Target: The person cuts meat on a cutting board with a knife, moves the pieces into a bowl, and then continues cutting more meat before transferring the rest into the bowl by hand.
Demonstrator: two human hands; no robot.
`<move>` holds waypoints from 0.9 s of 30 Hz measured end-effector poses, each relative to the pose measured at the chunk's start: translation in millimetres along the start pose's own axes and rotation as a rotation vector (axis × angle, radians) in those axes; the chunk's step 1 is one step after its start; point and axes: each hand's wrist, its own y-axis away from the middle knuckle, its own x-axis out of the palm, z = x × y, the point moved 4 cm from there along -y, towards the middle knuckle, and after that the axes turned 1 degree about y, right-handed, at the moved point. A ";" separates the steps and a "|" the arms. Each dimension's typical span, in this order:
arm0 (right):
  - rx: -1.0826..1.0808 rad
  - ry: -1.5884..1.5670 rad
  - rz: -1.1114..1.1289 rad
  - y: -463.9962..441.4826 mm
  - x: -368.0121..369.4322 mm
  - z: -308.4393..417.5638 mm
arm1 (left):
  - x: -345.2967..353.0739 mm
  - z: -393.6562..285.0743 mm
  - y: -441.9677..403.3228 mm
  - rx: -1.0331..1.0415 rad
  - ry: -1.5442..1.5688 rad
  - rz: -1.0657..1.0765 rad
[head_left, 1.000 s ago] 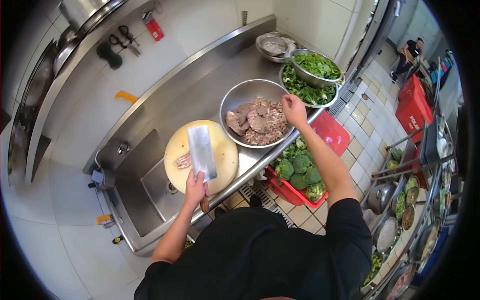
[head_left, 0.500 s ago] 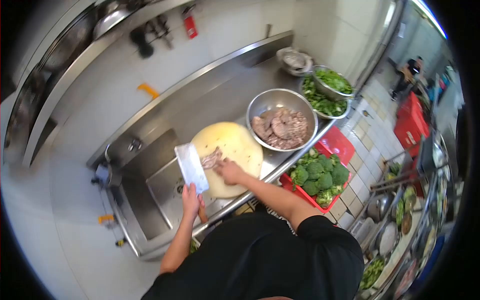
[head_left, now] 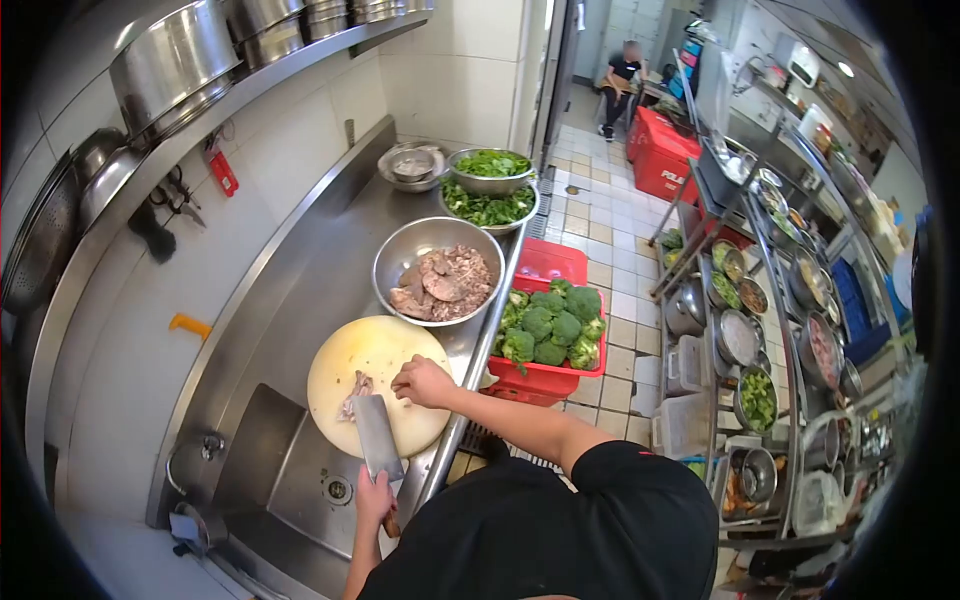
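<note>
My left hand (head_left: pixel 374 498) is closed round the wooden handle of a cleaver (head_left: pixel 378 437). The broad blade lies over the lower left of a round yellowish cutting board (head_left: pixel 345 340), its tip end beside a small pile of sliced meat (head_left: pixel 354 392). Just right of that meat, my right hand (head_left: pixel 422 382) is over the board with its fingers bent and drawn together; anything between them is too small to make out. Behind the board stands a steel bowl (head_left: pixel 385 262) of chopped meat (head_left: pixel 460 275) with larger pieces on top.
Bowls of leafy greens (head_left: pixel 488 207) stand at the counter's far end. A red crate (head_left: pixel 540 380) of broccoli (head_left: pixel 550 325) is right of the counter. The sink (head_left: pixel 300 465) lies at lower left. A person (head_left: pixel 620 85) sits far back; racks of bowls line the right.
My right hand has gone from the meat bowl to the board, then slightly away from the sliced meat. The cleaver has shifted onto the board beside the meat. The camera view has turned.
</note>
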 end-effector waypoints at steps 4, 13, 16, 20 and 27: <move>-0.266 0.026 -0.285 30.8 14.4 4.2 | -9.5 -36.2 -39.5 -0.012 -0.433 0.131; -0.136 0.089 0.013 59.0 65.6 -25.3 | -1.6 -63.8 -46.5 0.050 -0.763 0.097; -0.301 0.150 0.041 47.1 60.4 -20.9 | 1.6 -58.9 -46.7 0.044 -0.810 0.067; -0.271 0.223 0.147 31.6 53.1 -18.0 | 9.5 -64.3 -39.6 0.046 -0.845 0.028; -0.096 -0.058 0.575 -1.9 105.1 -76.6 | 12.4 -51.3 -45.8 0.014 -0.807 -0.003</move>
